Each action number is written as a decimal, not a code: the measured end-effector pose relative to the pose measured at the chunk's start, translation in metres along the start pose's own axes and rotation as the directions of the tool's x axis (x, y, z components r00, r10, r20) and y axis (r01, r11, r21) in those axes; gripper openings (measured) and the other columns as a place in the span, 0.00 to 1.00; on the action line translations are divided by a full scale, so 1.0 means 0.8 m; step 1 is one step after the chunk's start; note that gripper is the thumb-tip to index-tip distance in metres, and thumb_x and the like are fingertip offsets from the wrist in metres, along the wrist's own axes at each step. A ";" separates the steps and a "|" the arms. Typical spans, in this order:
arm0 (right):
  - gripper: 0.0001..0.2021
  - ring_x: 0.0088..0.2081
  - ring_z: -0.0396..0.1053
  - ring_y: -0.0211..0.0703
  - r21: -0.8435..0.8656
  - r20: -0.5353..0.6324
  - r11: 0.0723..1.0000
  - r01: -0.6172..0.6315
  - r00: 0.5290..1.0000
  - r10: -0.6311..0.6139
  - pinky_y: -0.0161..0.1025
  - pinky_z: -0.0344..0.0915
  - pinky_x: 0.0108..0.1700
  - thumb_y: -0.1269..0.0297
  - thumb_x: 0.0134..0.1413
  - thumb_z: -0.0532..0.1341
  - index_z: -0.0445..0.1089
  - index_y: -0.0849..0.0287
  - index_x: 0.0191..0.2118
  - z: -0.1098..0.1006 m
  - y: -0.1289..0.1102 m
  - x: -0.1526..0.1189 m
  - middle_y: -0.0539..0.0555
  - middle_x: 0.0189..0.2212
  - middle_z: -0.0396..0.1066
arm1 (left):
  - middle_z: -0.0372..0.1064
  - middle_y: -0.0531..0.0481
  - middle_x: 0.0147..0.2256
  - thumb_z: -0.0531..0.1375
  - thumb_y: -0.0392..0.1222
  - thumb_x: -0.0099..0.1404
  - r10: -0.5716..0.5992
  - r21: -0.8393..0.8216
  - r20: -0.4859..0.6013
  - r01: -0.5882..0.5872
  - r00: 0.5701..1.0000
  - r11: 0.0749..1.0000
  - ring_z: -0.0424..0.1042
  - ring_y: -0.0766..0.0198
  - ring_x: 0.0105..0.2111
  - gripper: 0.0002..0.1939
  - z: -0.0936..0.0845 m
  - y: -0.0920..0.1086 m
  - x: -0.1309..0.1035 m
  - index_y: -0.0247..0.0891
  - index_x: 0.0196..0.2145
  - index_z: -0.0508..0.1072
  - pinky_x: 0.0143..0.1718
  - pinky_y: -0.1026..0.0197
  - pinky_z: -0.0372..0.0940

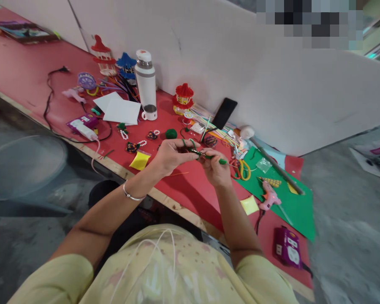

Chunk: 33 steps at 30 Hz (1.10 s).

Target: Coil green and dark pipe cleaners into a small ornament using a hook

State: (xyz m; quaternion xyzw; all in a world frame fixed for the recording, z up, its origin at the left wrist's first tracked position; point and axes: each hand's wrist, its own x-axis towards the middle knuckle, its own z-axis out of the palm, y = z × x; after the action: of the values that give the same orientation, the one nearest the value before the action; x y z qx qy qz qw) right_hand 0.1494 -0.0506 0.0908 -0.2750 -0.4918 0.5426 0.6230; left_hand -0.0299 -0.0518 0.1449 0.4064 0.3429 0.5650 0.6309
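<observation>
Both hands meet above the red tabletop (pixel 193 192). My right hand (pixel 217 169) is closed around a green-handled crochet hook (pixel 222 161), which points left. My left hand (pixel 174 155) pinches dark green yarn (pixel 194 150) at the hook's tip, and a strand loops over its fingers. Just behind my left hand lies a green yarn ball (pixel 171 134). A multicoloured yarn ball (pixel 210 141) is behind my right hand. Yellow-handled scissors (pixel 245 169) rest to the right, and a yellow packet (pixel 139 160) sits to the left of my left wrist.
A white bottle (pixel 146 86) with a small cup (pixel 150 112) stands at the back, near a red lantern (pixel 183 99) and a black phone (pixel 224 113). At right are a pink glue gun (pixel 269 196) on a green sheet (pixel 304 213) and a purple power strip (pixel 287 247).
</observation>
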 end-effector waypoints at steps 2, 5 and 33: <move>0.17 0.37 0.77 0.36 -0.015 -0.004 0.999 0.048 0.999 -0.048 0.37 0.76 0.42 0.40 0.54 0.73 0.82 0.48 0.37 0.000 0.006 -0.001 0.50 0.41 0.82 | 0.80 0.49 0.33 0.81 0.35 0.35 0.011 -0.015 -0.025 -0.011 1.000 1.000 0.72 0.70 0.27 0.21 0.003 -0.005 0.000 0.34 0.31 0.85 0.29 0.65 0.67; 0.16 0.40 0.78 0.39 -0.098 -0.030 0.982 0.163 0.986 -0.167 0.38 0.76 0.42 0.41 0.57 0.72 0.83 0.46 0.39 0.000 0.012 -0.001 0.51 0.43 0.82 | 0.76 0.52 0.27 0.81 0.37 0.38 -0.063 -0.057 -0.048 0.060 0.997 0.997 0.63 0.74 0.21 0.24 0.008 -0.009 -0.004 0.35 0.37 0.86 0.21 0.68 0.55; 0.11 0.50 0.78 0.52 -0.604 0.232 0.657 0.451 0.888 -0.396 0.55 0.75 0.56 0.48 0.64 0.68 0.84 0.38 0.48 0.005 -0.012 -0.004 0.54 0.47 0.84 | 0.75 0.53 0.25 0.82 0.41 0.42 -0.003 0.017 -0.050 0.004 0.999 1.000 0.66 0.72 0.22 0.30 -0.013 -0.011 0.006 0.33 0.45 0.86 0.24 0.67 0.60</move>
State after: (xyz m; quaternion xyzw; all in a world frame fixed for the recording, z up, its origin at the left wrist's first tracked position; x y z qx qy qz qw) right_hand 0.1500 -0.0569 0.0997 -0.3272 -0.7219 0.1909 0.5791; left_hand -0.0345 -0.0461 0.1328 0.3968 0.3642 0.5709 0.6197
